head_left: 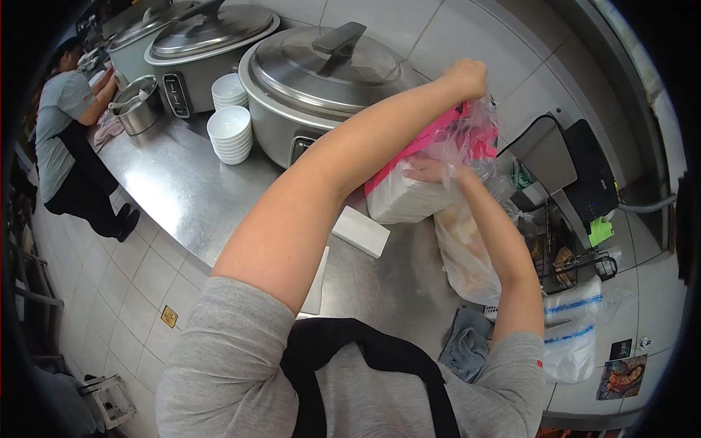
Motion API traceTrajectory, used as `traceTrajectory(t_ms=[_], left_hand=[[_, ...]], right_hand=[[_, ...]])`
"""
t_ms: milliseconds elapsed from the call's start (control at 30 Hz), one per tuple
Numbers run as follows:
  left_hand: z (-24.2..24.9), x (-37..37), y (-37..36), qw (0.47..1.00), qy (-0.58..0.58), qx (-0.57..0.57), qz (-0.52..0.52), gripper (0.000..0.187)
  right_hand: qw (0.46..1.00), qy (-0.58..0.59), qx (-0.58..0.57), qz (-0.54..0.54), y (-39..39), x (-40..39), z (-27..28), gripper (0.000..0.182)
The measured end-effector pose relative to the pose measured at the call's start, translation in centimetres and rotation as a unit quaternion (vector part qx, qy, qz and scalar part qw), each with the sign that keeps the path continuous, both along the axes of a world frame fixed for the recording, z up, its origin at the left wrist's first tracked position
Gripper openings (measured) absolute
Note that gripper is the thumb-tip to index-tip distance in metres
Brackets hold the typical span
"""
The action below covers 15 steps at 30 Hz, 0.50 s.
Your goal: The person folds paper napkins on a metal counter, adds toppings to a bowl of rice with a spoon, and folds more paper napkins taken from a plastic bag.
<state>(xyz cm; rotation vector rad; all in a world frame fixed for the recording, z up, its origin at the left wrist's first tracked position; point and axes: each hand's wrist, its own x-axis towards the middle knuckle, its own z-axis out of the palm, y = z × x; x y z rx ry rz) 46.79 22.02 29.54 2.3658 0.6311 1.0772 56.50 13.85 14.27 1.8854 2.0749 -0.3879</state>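
Observation:
A pink and clear plastic pack of white paper napkins is tilted above the steel counter, its stacked white sheets showing at the lower end. At the top of the pack my left hand is closed in a fist around the clear plastic wrapping. Lower down, my right hand is in the plastic's opening, its fingers bent over the napkins; the thumb is hidden. Below the pack a white oblong box lies on the counter. A clear bag with pale yellowish contents rests just beside the right forearm.
Large lidded rice cookers line the wall, with stacked white bowls on the steel counter. A black printer-like machine, wire basket and grey cloth are at right. Another person stands at far left.

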Motion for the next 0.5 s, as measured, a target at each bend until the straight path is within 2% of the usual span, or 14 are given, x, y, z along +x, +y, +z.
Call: traceTrajectory(t_ms=[33,167,233,267,300,367,433,467,500], left_hand=[[0.2,0.0,0.5,1.000,0.001,0.002,0.000,0.025],[1.0,0.1,1.5,0.998,0.047,-0.027,-0.031,0.027],[0.6,0.3,1.1,0.998,0.049,-0.033,-0.031,0.026],[0.0,0.5,0.4,1.000,0.009,-0.006,-0.023,0.025],[-0.2,0.4,-0.3,0.999,-0.032,0.022,-0.015,0.024],[0.2,-0.4,-0.4,0.999,0.006,0.021,-0.049,0.026],[0.7,-1.3,-0.3,0.995,0.044,0.020,-0.089,0.028],[0.9,-1.7,-0.1,0.995,0.002,0.016,-0.103,0.030],[1.1,-1.9,-0.1,0.992,-0.040,0.011,-0.118,0.031]], right_hand=[[0.997,0.067,-0.043,-0.003,-0.5,-0.9,2.0,0.080],[0.992,0.099,-0.082,0.012,-0.7,0.2,1.9,0.089],[0.984,-0.049,0.111,0.132,-1.1,-1.0,-0.2,0.091],[0.984,-0.046,0.109,0.131,-1.1,-1.0,-0.5,0.091],[0.989,-0.053,0.084,0.114,-0.8,-1.1,-0.4,0.091],[0.992,-0.058,0.063,0.093,-0.3,-0.8,0.6,0.090],[1.000,0.028,0.002,0.010,-1.0,0.2,2.9,0.084],[1.000,0.031,0.003,0.004,-1.3,0.8,4.2,0.084],[0.990,0.119,-0.006,-0.076,-1.9,1.3,5.7,0.079]])
